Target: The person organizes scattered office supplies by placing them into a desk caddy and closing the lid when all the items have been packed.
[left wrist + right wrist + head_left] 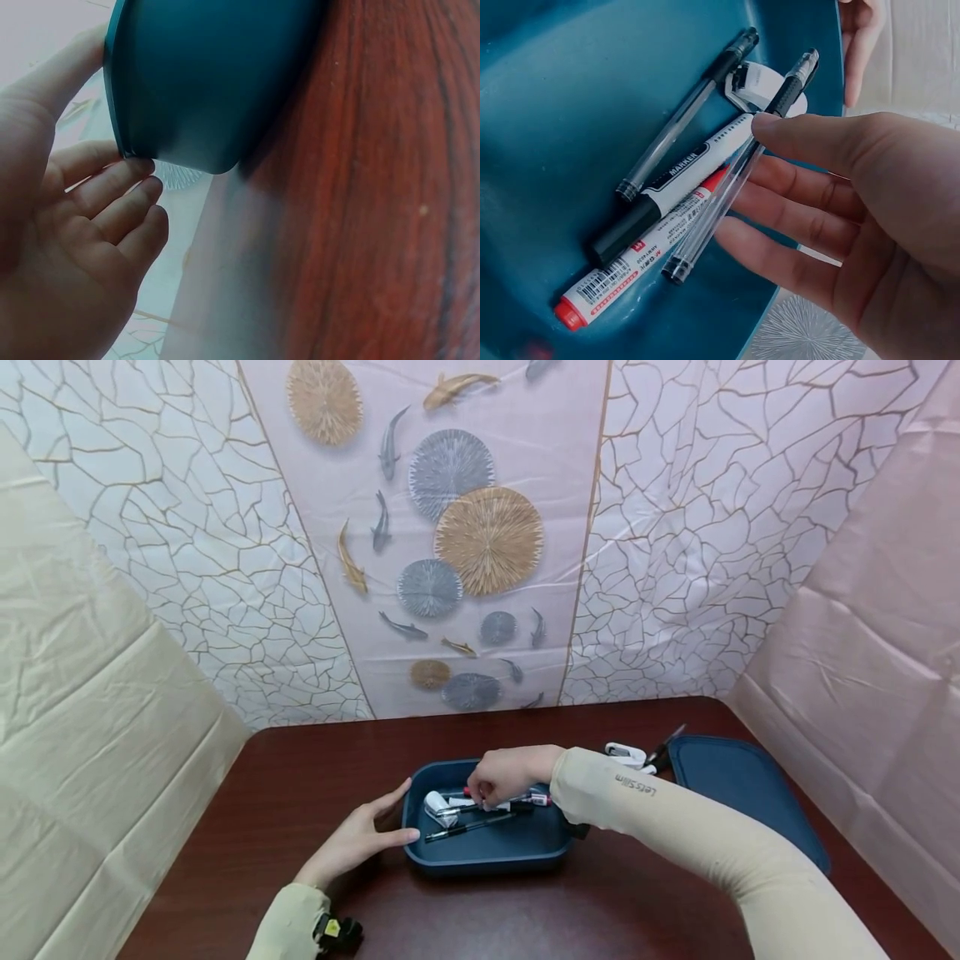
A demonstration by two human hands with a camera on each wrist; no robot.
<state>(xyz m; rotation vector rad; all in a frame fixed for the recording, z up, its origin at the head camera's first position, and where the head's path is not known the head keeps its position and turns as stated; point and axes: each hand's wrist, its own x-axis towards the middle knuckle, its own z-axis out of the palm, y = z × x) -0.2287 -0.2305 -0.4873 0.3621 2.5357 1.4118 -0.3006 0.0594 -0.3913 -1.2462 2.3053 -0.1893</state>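
Note:
A dark blue tray stands on the table. My left hand is at its left end, thumb and fingertips touching the rim from outside, fingers mostly straight. Over the tray, my right hand pinches a clear pen with a black grip between thumb and fingers. Beneath it lie a black-and-white marker and a white marker with red ends. Another clear pen lies apart, alongside the black-and-white marker. A white rounded item sits near the tray's end, partly covered by the pinched pen.
On the right of the brown table lies a flat blue lid. Beside it are a white object and a dark slender item, partly hidden by my right sleeve. Patterned cloth hangs behind the table.

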